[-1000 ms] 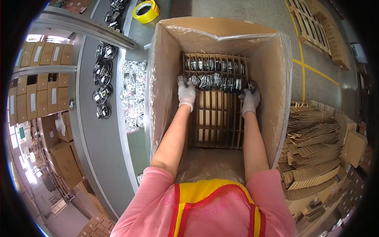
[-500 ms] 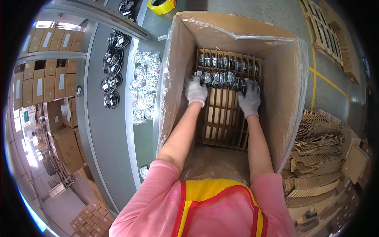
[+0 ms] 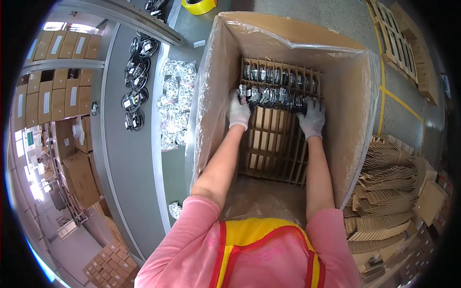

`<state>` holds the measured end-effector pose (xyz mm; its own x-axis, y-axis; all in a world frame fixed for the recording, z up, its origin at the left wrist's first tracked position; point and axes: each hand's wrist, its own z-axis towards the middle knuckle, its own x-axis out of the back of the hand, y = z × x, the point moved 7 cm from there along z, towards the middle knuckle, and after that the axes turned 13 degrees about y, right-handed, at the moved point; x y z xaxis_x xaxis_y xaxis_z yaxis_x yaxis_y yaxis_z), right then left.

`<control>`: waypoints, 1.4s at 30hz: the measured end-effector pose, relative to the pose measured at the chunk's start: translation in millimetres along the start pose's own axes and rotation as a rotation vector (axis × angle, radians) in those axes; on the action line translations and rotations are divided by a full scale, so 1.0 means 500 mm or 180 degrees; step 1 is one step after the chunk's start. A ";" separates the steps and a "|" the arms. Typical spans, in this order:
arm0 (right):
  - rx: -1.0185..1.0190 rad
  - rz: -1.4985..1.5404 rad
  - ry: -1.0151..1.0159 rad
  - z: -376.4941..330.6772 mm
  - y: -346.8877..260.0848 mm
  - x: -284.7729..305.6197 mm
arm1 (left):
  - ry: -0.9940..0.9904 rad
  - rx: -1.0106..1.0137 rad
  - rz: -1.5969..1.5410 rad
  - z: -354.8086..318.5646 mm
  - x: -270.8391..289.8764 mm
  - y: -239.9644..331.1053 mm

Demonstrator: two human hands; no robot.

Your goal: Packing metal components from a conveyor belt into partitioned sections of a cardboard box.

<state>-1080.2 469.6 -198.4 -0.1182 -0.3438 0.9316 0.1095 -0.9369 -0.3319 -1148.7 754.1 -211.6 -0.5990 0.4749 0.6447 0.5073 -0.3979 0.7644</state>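
Observation:
A deep cardboard box (image 3: 353, 110) lined with clear plastic stands before me, with a brown cardboard divider grid (image 3: 276, 152) inside. Coiled black cables (image 3: 271, 97) in clear bags fill two rows at the grid's far side. My left hand (image 3: 238, 113), in a pale glove, is closed at the left end of the nearer row, thumb and fingers around the end coil. At its right end my right hand (image 3: 312, 119), gloved in grey, has curled fingers over a dark coil. The fingertips of both hands are partly hidden among the cables and dividers.
Left of the box is a grey workbench (image 3: 139, 177) bearing more coiled cables (image 3: 136, 100), bagged white parts (image 3: 175, 103) and a yellow tape roll (image 3: 199, 6). Folded cardboard dividers (image 3: 384, 182) are stacked at right. A wooden pallet (image 3: 391, 41) lies at the far right.
My right hand has shifted a little to the right, and its fingers have moved towards the row's end. My left hand stays at the left end, slightly closer to the box wall.

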 end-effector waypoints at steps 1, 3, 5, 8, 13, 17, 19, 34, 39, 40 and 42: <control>-0.0016 0.0088 -0.0164 0.007 0.004 -0.006 | -0.0023 -0.0004 -0.0007 -0.004 -0.001 -0.001; -0.0233 0.0242 -0.0225 0.018 0.020 -0.003 | 0.0043 -0.1234 0.0132 -0.024 -0.001 0.055; -0.0488 0.0376 -0.0258 0.011 0.041 -0.007 | -0.0750 -0.0490 -0.0095 -0.019 -0.012 0.061; -0.0287 0.0071 0.0064 0.004 0.031 -0.017 | -0.0793 -0.0537 -0.0074 0.009 -0.019 0.047; -0.0576 0.0128 0.0158 -0.003 0.036 -0.026 | -0.0439 -0.1601 0.0941 -0.039 -0.035 0.073; -0.0287 -0.0251 0.0255 -0.016 0.007 -0.011 | -0.0679 -0.0923 0.1386 -0.044 -0.056 0.061; -0.0523 -0.0197 0.0338 -0.012 0.019 -0.006 | -0.0461 -0.1236 0.0797 -0.031 -0.050 0.072; -0.0083 -0.0540 0.0332 0.012 0.033 -0.003 | -0.0059 -0.0695 0.0641 -0.054 -0.014 0.014; -0.0725 -0.0394 0.0073 -0.017 0.020 0.003 | 0.0288 -0.1391 0.0953 -0.068 -0.018 0.066; -0.1045 -0.0424 -0.0201 -0.033 0.024 -0.004 | 0.0307 -0.1720 0.0596 -0.064 -0.016 0.100; -0.1069 -0.0425 -0.0119 -0.041 0.006 0.014 | -0.0244 -0.1381 0.0545 -0.031 -0.045 0.056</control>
<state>-1100.9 463.2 -195.9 -0.0727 -0.2203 0.9727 -0.2356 -0.9439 -0.2314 -1130.6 720.3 -204.6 -0.4735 0.4240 0.7720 0.2791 -0.7591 0.5881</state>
